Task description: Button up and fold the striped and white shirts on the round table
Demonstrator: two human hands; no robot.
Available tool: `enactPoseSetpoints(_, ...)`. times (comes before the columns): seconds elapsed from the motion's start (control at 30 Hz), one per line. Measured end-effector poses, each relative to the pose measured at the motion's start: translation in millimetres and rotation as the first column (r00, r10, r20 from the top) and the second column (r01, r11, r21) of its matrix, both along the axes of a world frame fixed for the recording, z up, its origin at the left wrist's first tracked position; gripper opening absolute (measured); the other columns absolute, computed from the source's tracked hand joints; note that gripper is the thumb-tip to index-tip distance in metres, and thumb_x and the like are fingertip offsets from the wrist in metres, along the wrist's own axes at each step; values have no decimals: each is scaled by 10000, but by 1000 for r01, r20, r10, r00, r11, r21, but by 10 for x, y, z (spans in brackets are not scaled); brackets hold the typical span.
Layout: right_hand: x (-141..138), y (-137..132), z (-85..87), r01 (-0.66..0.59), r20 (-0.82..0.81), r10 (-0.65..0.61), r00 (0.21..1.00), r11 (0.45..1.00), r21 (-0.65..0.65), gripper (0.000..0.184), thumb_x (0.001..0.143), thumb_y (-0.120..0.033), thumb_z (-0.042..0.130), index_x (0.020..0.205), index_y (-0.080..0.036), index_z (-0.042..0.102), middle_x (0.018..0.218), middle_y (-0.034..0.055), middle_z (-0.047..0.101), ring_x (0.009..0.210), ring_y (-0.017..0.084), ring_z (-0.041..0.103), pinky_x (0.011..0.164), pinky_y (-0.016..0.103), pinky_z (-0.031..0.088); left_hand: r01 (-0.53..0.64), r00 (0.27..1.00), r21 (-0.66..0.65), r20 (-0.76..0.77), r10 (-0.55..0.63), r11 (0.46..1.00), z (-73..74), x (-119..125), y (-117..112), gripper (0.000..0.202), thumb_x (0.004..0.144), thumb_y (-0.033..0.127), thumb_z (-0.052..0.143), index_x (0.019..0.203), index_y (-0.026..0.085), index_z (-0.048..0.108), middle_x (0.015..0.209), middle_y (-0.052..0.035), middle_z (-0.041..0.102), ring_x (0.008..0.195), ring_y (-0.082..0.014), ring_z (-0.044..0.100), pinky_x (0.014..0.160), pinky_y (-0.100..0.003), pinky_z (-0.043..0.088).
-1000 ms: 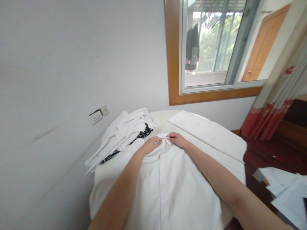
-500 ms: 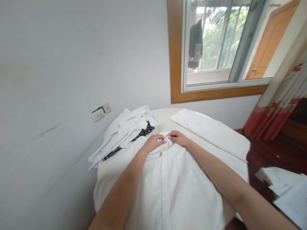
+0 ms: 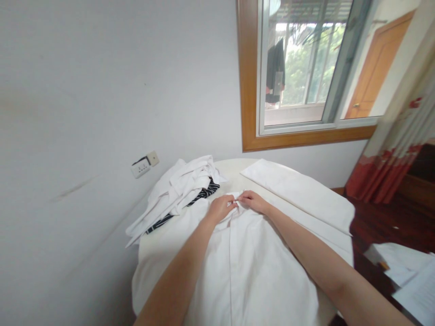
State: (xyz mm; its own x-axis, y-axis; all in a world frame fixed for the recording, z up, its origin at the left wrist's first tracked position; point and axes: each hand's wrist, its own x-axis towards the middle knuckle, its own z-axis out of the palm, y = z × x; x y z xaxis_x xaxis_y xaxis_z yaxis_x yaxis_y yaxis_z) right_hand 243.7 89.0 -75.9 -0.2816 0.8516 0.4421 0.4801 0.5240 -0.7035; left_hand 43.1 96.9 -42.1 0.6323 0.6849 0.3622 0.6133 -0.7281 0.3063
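A white shirt [image 3: 251, 262] lies spread on the round table, its front placket running toward me and its collar end at the far side. My left hand [image 3: 222, 208] pinches the cloth at the collar from the left. Close beside it, my right hand [image 3: 253, 200] grips the same collar area from the right, fingertips nearly meeting the left ones. The small detail between the fingers is hidden. One long sleeve of the shirt seems to stretch out to the right, under my right forearm.
A heap of white clothes [image 3: 180, 181] with a black-and-white striped piece [image 3: 204, 192] lies at the table's left. Folded white cloth [image 3: 299, 190] rests at the right. The pale table [image 3: 234, 164] meets the wall below a window. Papers [image 3: 404, 267] sit low at the right.
Both hands stay at the collar; the left hand has turned slightly and its fingers sit closer to the right hand's. The view has tipped up a little.
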Motion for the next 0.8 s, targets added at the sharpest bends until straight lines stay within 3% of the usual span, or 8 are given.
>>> enactPoseSetpoints(0.2,-14,-58,59,-19,13,19,1000,999,32,319,856,-387,506,842,-154,724,745,27,639,704,138,541,684,243,398,0,999,63,-39,2,998,7,-28,2,189,885,362,492,894,228,626,880,-8,642,811,-158,583,693,-241,374)
enactPoseSetpoints(0.37,-52,-133,137,-23,162,5,987,993,114,305,813,-401,595,1002,-192,713,724,17,656,689,144,542,706,256,383,-47,997,115,-50,53,992,-7,-39,12,199,903,349,462,898,229,620,867,-9,623,800,-160,578,670,-243,363)
enactPoseSetpoints(0.57,-57,-79,68,20,227,-59,972,985,169,349,740,-408,689,1013,-191,699,888,58,685,848,193,584,827,314,368,-71,992,161,-88,86,984,-39,-25,14,220,922,351,426,938,238,614,889,-19,617,820,-166,582,673,-249,362)
enactPoseSetpoints(0.8,-46,-52,51,64,260,-101,960,987,147,232,755,-332,664,920,-176,712,759,26,650,739,156,555,749,277,369,-50,979,172,-185,83,984,-7,12,-15,240,938,350,403,992,244,611,926,-17,608,806,-153,584,671,-242,373)
